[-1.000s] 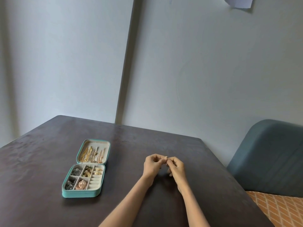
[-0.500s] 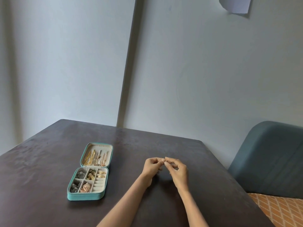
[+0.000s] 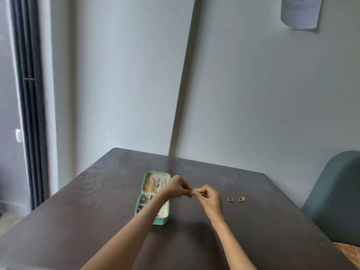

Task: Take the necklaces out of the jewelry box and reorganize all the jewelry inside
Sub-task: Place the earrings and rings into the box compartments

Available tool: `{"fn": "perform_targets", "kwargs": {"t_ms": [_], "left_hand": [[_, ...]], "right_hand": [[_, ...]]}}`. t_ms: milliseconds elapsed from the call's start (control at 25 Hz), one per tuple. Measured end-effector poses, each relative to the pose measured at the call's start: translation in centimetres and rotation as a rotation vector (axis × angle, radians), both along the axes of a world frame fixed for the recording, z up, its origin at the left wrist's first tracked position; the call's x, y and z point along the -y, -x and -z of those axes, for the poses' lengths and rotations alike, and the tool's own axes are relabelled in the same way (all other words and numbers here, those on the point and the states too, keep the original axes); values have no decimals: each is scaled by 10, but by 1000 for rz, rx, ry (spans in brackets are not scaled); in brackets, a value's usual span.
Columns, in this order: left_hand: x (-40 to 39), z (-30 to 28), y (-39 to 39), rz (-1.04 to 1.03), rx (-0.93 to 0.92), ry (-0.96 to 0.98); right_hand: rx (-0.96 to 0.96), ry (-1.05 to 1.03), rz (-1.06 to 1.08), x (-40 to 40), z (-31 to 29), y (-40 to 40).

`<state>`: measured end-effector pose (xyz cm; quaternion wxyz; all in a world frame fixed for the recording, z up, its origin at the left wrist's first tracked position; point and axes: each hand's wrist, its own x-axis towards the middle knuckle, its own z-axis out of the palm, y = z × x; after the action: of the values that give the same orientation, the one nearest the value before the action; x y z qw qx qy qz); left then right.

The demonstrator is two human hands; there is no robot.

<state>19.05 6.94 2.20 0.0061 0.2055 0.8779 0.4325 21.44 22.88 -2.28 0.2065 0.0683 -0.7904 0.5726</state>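
Observation:
A small teal jewelry box lies open on the dark table. Gold necklaces hang in its lid and small pieces sit in its compartments. My left hand hovers over the box's right side, and my forearm hides part of the tray. My right hand is just right of it. The fingertips of both hands meet and pinch something tiny between them that is too small to identify. Two rings lie on the table to the right of my right hand.
A blue-grey chair stands off the table's right edge. The wall runs behind the table's far edge, with a sheet of paper pinned high up. A dark door frame is at the left.
The view has swung to the left, so the box now sits under my left hand and two rings show at the right. Both hands still pinch together at the fingertips.

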Motion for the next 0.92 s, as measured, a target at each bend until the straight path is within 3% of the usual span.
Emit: {"fn": "perform_targets", "kwargs": {"t_ms": [200, 440, 600, 920], "left_hand": [[73, 9, -16, -56, 2, 210], [93, 1, -30, -166, -27, 296], [89, -1, -35, -171, -31, 300], [85, 6, -36, -168, -34, 370]], "right_hand": [[76, -245, -220, 59, -3, 0], [75, -582, -202, 78, -8, -7], [-1, -866, -43, 81, -13, -18], [-88, -879, -57, 84, -1, -17]]}}
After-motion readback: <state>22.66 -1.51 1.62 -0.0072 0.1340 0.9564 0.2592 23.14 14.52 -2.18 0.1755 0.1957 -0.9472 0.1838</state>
